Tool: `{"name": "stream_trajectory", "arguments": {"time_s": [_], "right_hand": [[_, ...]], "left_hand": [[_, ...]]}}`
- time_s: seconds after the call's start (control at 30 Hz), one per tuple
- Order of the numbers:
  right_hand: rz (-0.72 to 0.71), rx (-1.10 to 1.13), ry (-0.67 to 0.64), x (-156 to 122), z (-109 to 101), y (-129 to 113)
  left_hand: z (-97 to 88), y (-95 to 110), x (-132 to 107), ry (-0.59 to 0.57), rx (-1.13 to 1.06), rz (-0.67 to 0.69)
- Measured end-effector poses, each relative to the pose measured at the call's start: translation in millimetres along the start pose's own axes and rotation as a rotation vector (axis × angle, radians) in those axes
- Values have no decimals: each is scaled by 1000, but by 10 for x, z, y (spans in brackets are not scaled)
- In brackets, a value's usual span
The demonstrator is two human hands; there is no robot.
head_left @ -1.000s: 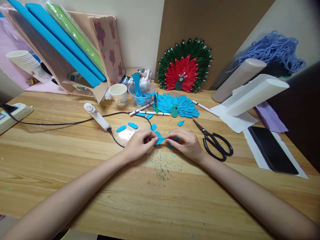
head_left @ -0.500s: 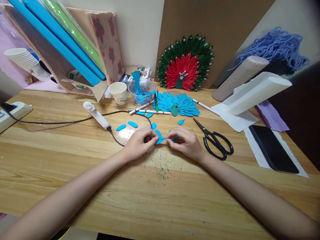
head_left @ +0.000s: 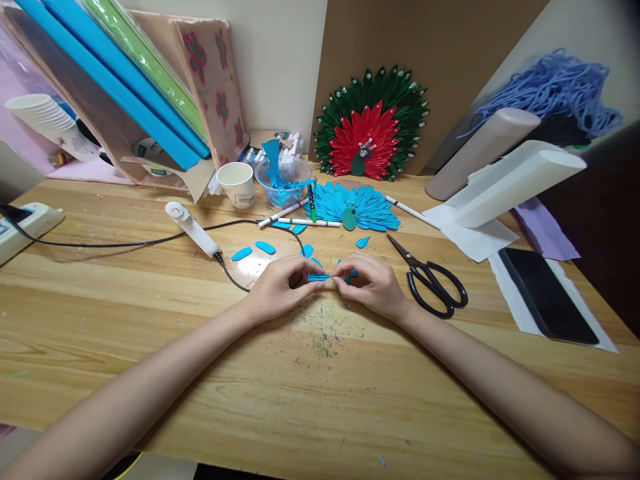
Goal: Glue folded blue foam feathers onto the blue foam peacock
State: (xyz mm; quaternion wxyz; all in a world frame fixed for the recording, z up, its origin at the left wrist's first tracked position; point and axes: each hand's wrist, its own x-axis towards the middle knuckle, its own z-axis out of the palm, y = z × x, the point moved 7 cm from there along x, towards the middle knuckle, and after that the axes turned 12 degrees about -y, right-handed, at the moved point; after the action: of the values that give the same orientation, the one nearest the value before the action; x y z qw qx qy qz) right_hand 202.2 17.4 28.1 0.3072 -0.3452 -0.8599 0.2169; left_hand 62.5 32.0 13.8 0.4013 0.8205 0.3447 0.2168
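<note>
Between my hands is a small blue paper petal (head_left: 319, 277), pleated into narrow folds. My left hand (head_left: 283, 285) pinches its wide end between thumb and fingers. The tip of the petal is pinched by my right hand (head_left: 371, 283). More blue cut petals (head_left: 265, 247) lie on and around a pale round sheet just beyond my left hand, some partly hidden by the fingers. A single folded petal (head_left: 363, 243) rests beyond my right hand. Behind it lies a blue paper peacock (head_left: 356, 207) with a green body.
Black-handled scissors (head_left: 435, 283) lie right of my right hand. A white corded tool (head_left: 193, 230) is at left, its black cable running behind my left hand. Farther back are a paper cup (head_left: 236, 185), a bowl of blue scraps (head_left: 283, 183), markers (head_left: 310, 223) and a red-green peacock (head_left: 370, 127). A phone (head_left: 547, 295) lies right.
My left thumb and fingers have closed in along the petal, which now looks narrower and more tightly folded. My right hand keeps its pinch in nearly the same place.
</note>
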Motion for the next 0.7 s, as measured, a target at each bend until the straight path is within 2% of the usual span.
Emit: {"name": "stream_trajectory", "arguments": {"time_s": [0.7], "right_hand": [[86, 68, -9, 3, 10, 61]], "left_hand": [[-58, 37, -28, 93, 69, 67]]}}
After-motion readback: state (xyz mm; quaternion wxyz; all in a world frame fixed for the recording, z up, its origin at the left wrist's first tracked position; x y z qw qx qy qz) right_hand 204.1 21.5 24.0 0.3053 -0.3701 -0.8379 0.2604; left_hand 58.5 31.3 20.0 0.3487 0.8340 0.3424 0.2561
